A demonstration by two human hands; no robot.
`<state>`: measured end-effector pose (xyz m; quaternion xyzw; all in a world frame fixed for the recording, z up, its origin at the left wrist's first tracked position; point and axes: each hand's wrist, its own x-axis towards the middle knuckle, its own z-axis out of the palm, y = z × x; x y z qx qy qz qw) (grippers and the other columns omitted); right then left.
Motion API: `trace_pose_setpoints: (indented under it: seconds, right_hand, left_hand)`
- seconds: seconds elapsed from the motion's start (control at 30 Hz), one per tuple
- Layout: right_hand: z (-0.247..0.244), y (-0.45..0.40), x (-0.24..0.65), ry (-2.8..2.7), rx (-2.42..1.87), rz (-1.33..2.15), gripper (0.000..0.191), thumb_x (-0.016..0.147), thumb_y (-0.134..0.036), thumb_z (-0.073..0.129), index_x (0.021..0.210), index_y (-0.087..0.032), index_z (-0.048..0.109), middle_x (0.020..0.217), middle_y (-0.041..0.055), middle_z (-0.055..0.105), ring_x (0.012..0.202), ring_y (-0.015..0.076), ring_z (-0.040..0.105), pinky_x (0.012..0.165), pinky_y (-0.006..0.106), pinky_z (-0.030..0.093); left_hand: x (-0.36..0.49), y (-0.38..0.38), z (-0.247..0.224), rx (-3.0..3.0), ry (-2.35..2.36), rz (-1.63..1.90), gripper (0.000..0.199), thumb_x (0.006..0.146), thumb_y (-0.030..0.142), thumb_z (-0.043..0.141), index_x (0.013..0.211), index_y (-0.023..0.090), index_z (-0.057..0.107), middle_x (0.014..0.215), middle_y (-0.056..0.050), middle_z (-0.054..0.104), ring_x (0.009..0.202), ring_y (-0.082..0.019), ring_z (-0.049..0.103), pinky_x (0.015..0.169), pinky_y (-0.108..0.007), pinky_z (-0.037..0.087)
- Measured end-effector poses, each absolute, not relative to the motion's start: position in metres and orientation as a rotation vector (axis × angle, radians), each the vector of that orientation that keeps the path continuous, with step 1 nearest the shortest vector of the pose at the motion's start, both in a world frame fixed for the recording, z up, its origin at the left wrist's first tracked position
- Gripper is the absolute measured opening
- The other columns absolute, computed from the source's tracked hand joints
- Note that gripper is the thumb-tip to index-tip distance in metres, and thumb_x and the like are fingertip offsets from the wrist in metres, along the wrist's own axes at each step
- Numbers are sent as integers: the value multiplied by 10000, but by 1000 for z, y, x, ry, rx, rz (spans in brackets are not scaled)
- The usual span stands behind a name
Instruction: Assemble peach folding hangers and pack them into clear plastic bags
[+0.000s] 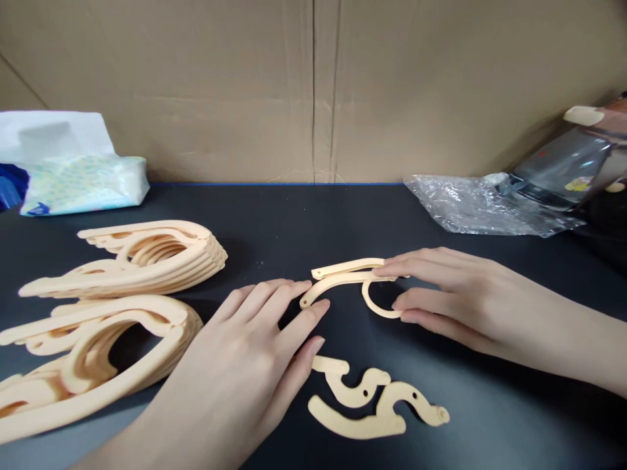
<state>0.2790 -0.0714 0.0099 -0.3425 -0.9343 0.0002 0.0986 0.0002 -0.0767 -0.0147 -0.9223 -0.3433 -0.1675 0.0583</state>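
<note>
A cream plastic piece (343, 277) with two curved arms and a ring lies on the dark table between my hands. My left hand (259, 346) has its fingers apart, fingertips beside the piece's left end. My right hand (450, 300) grips the piece's right side, fingers on the arms and against the ring (379, 310); part of that end is hidden. Nearer to me lie two flat S-shaped cream pieces, one (353, 391) beside the other (362, 425), close together or touching.
Two stacks of similar cream pieces, a rear one (186, 271) and a front one (147, 313), stand at the left. A tissue pack (88, 183) lies at the back left. Crumpled clear plastic (480, 205) and a dark transparent container (563, 170) are at the back right, before a cardboard wall (220, 98).
</note>
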Motion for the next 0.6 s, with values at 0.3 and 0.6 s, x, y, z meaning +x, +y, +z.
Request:
trace_pose_setpoints:
  seconds: [0.3,0.6]
  right_hand:
    - [7,-69,286,-2752,-947,-73,230,989,-194,472,923,-194,693,1264,71,642,1158,216,591,942,355,517]
    - [2,-60,287,-2645,-1009,-305,176,982,-223,507,972,-171,674,1113,89,668,995,221,619,843,364,489]
  left_hand:
    - [-1,-77,-12,-2798,-1059,-556,338,964,160,403,1198,138,646,1067,-91,706,918,-271,638,752,-425,477]
    - [-8,-75,-17,-2662,-977,-469,318,944,89,387,1160,112,618,965,-72,705,804,-261,641,695,-408,422]
